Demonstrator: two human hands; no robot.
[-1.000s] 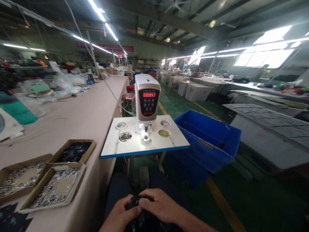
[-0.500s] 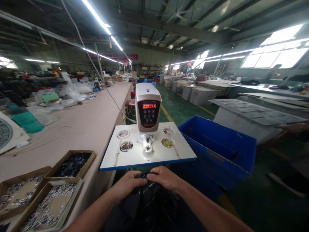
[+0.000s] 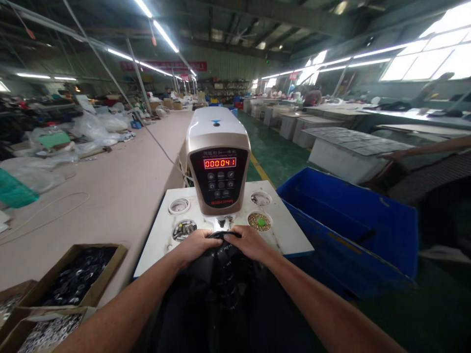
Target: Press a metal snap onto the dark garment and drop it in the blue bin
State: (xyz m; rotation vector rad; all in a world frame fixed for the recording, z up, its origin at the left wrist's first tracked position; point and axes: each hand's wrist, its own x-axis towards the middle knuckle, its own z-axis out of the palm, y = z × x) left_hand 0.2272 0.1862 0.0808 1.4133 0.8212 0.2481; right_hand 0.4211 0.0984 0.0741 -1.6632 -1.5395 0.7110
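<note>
A black garment [image 3: 221,289] lies over my lap and reaches onto the white machine table [image 3: 158,240]. My left hand [image 3: 196,245] and my right hand [image 3: 248,242] both grip its top edge, fingers closed, side by side. They hold the cloth right under the head of a white and gold snap press [image 3: 218,159]. Its red counter reads 000041. Round wells in the table hold small metal parts [image 3: 183,229] on the left and brass parts [image 3: 259,221] on the right.
A big blue plastic bin [image 3: 353,230] stands to the right of the machine. Cardboard trays of metal snaps [image 3: 75,274] sit on the long pink bench [image 3: 110,181] at left. Another person's arm [image 3: 427,149] rests on a table at far right.
My hands lifted the black cloth from my lap up onto the white table, under the press head. My head moved closer to the machine.
</note>
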